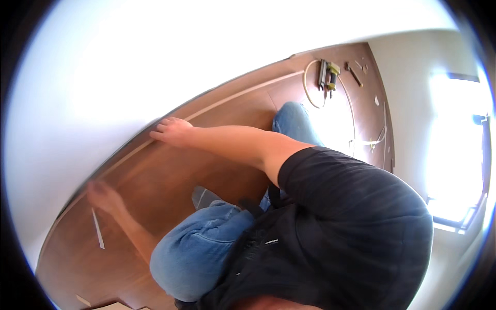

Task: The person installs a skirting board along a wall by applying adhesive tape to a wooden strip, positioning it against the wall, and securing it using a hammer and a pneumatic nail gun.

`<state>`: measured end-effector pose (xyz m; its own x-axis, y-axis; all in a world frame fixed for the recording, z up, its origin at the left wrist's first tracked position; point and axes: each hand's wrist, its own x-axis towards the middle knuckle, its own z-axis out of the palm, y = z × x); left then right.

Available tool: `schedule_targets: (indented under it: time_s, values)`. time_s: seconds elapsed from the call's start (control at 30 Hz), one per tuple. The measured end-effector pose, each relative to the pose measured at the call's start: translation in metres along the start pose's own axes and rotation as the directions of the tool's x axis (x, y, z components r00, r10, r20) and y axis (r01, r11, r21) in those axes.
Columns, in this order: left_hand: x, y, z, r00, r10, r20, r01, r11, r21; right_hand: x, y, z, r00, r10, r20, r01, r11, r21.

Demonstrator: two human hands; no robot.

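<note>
A long, thin wooden trim strip lies on the brown floor beside the base of the white wall. My right hand is on this strip, its fingers closed over it. Farther left, my left hand is close to the foot of the wall and smeared by motion. Its fingers cannot be made out, nor whether it holds anything. A narrow pale strip shows on the floor just below that hand.
A green and black nail gun with a pale hose lies at the far right. Beyond it is a hammer among small scraps. Cardboard-like pieces sit at the lower left edge. My bent legs take up the middle.
</note>
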<state>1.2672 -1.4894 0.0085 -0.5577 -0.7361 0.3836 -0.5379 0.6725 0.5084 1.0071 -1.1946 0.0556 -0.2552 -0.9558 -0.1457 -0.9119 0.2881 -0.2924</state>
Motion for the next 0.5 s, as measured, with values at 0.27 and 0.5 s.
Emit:
schedule_targets:
  time_s: [0.27,0.5]
  values:
    - [0.003,0.15,0.034,0.787,0.309,0.534,-0.461,0.869,0.178,-0.077,0.085,-0.008,0.994,0.105,-0.038,-0.11,0.981,-0.162]
    - [0.036,0.12,-0.01,0.795,0.274,0.541,-0.455,0.859,0.234,-0.16,0.185,-0.017,0.913,0.403,0.06,-0.39,0.907,-0.161]
